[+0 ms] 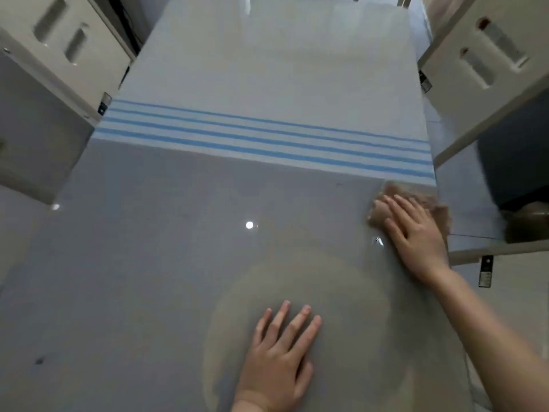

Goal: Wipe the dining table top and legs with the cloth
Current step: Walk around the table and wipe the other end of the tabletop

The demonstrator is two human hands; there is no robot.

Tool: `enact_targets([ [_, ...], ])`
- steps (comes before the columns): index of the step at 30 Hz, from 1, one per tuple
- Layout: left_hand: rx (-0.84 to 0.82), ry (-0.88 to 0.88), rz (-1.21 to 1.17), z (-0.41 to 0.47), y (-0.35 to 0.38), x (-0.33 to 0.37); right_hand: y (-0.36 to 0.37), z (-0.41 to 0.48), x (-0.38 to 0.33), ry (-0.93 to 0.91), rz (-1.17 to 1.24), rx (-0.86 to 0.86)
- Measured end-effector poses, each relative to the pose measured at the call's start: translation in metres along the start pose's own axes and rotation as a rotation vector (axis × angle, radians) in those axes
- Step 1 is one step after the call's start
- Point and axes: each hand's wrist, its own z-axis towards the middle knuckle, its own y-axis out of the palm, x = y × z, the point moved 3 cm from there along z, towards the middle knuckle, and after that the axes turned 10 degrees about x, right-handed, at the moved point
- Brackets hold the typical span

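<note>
My right hand (416,233) presses the brown cloth (430,203) flat at the counter's (148,263) three o'clock edge; left hand (279,358) rests open, empty.

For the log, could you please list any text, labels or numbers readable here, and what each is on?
None can be read.
Black tag on the right chair: print too blurred.
Black tag on the left chair: too small.
Table, cloth: no text.

One table (178,263), one cloth (427,200), two hands: left hand (279,361), right hand (416,233). Two chairs: one left (59,52), one right (487,55). Four blue stripes (261,138) across the tabletop.
</note>
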Motion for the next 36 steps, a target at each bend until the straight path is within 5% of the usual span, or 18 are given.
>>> enact_targets([
  [4, -0.022, -0.006, 0.010, -0.003, -0.002, 0.002, 0.036, 0.073, -0.064, 0.123, -0.023, 0.074],
  [9, -0.093, -0.049, 0.043, -0.002, -0.002, 0.002, 0.100, 0.034, -0.239, -0.366, 0.083, -0.111],
  [13, -0.140, -0.071, 0.046, -0.004, -0.005, 0.002, 0.081, -0.047, -0.222, -0.811, 0.118, -0.238],
  [15, -0.114, -0.063, 0.038, -0.003, -0.005, 0.002, 0.061, -0.045, -0.155, -0.760, 0.129, -0.209],
  [19, -0.082, -0.063, 0.034, -0.002, -0.006, 0.002, 0.010, 0.013, -0.008, -0.167, 0.086, 0.038],
  [23, -0.070, -0.066, 0.034, -0.001, -0.007, 0.003, 0.019, 0.053, -0.014, 0.174, 0.004, 0.120],
  [26, -0.068, -0.065, 0.040, -0.003, -0.005, 0.001, 0.028, -0.015, -0.066, -0.019, 0.011, 0.093],
  [30, -0.073, -0.054, 0.065, -0.004, -0.003, -0.001, 0.012, -0.240, -0.076, -0.180, 0.065, -0.018],
  [32, -0.053, -0.058, 0.065, -0.002, -0.003, 0.001, 0.002, -0.321, -0.070, -0.451, -0.034, -0.081],
  [35, -0.036, -0.057, 0.084, 0.000, -0.005, 0.003, -0.005, -0.300, -0.048, -0.408, 0.054, -0.169],
  [36, -0.035, -0.056, 0.096, 0.000, -0.005, 0.004, -0.017, -0.279, -0.045, -0.470, 0.117, -0.047],
])
